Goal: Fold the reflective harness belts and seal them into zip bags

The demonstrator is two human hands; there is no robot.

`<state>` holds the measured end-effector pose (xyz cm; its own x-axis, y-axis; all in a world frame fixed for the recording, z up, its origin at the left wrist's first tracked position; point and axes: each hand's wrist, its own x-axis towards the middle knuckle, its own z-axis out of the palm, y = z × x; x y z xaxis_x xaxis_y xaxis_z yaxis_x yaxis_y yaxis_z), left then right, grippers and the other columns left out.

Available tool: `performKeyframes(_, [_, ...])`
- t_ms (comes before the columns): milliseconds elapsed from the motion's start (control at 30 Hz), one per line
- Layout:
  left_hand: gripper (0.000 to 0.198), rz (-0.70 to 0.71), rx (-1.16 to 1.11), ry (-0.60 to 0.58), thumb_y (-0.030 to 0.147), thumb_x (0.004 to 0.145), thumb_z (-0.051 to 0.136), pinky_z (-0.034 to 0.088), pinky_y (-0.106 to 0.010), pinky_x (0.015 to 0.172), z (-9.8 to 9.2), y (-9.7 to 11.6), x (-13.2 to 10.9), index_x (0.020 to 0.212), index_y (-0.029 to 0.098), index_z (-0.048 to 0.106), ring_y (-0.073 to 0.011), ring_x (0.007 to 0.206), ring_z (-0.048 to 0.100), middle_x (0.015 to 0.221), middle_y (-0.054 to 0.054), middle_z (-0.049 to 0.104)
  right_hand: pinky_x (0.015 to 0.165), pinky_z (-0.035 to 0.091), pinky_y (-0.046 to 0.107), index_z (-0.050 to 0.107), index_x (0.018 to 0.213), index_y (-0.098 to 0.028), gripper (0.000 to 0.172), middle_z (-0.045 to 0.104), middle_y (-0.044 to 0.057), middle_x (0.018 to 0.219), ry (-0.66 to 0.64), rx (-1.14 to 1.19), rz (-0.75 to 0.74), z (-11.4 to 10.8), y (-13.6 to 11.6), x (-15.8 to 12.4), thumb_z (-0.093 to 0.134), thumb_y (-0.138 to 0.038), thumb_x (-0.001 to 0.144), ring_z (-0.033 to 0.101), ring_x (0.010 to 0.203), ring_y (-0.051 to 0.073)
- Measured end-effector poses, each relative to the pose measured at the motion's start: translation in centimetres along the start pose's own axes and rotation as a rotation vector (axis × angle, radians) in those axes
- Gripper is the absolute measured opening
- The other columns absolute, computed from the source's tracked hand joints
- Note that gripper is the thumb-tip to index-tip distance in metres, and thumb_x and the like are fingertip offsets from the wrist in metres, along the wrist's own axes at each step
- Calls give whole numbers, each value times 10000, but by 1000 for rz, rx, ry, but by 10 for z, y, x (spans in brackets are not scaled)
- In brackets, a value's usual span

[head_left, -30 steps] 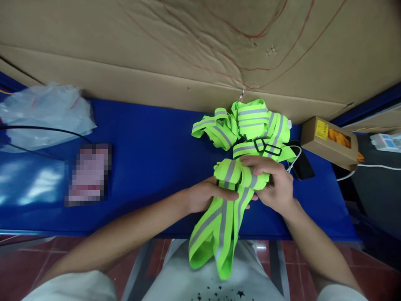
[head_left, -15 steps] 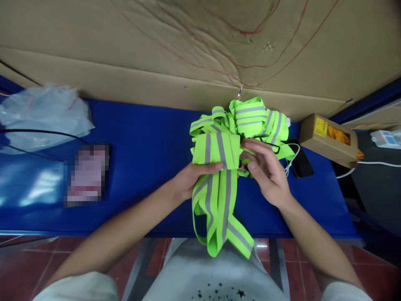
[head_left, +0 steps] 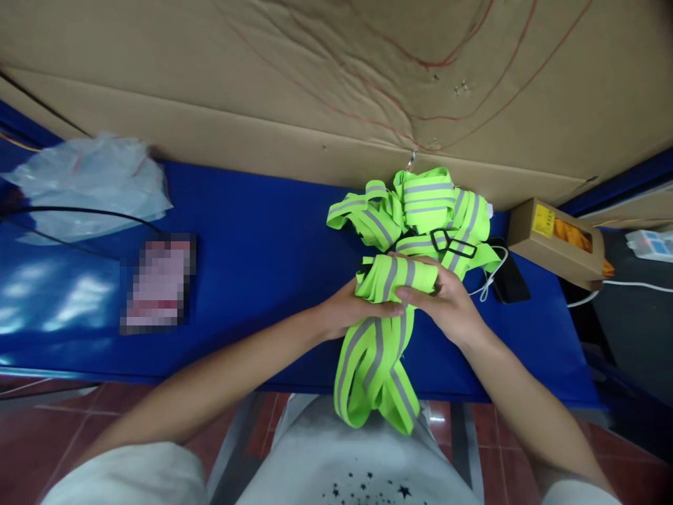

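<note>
A neon-green strap with grey reflective stripes (head_left: 394,277) is bunched between both my hands over the blue table (head_left: 263,252). My left hand (head_left: 350,312) grips the folded bundle from the left and below. From the right, my right hand (head_left: 446,305) closes over the same bundle. Loose loops of the strap (head_left: 376,372) hang over the table's front edge toward my lap. Just behind my hands lies a pile of the same green straps (head_left: 425,210) with a black plastic buckle (head_left: 452,245).
A cardboard sheet (head_left: 336,91) leans along the back. A clear plastic bag (head_left: 89,186) and a black cable lie far left, a blurred card (head_left: 158,284) beside them. At right are a black phone (head_left: 507,280) with white cable and a brown box (head_left: 557,238).
The strap panel that was spread flat half a second ago is now folded into a tight bundle; both hands have closed together on it and dropped slightly toward me.
</note>
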<state>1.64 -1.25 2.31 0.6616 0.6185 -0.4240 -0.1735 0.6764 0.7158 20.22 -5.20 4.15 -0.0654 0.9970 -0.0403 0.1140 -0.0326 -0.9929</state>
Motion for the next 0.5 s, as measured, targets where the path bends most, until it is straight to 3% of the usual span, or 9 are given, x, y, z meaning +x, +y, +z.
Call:
performKeyframes(133, [467,-16,-117,-10,198,555,961,570,-333,760,2,0,1,967,165,745,-207,755,714,868,-31,764,1112,530,514,720,1221,-316,375,732,28,1308,65,-201,-290,0,-5,-4,815,-291,859,643,1300,294])
performKeyframes(267, [362,-49,-227,-31,164,547,916,562,-351,819,0,-4,3,868,151,749,-235,807,724,820,-38,762,1071,548,532,665,1358,-392,496,744,2,1286,-20,-387,-631,-8,0,-3,736,-190,911,678,1239,296])
performKeyframes(400, [421,-120,-347,-82,179,531,873,551,-392,908,-7,-4,0,937,142,770,-307,971,732,889,-79,789,1099,510,580,616,1417,-444,500,707,-32,1354,-49,-554,-736,-19,4,0,642,-224,969,612,1319,322])
performKeyframes(500, [472,-136,-367,-209,252,493,901,571,-385,848,-12,1,-1,932,135,772,-332,962,742,873,-93,788,1105,493,583,588,1434,-481,535,682,-54,1387,-26,-672,-767,-21,4,0,593,-196,982,557,1364,324])
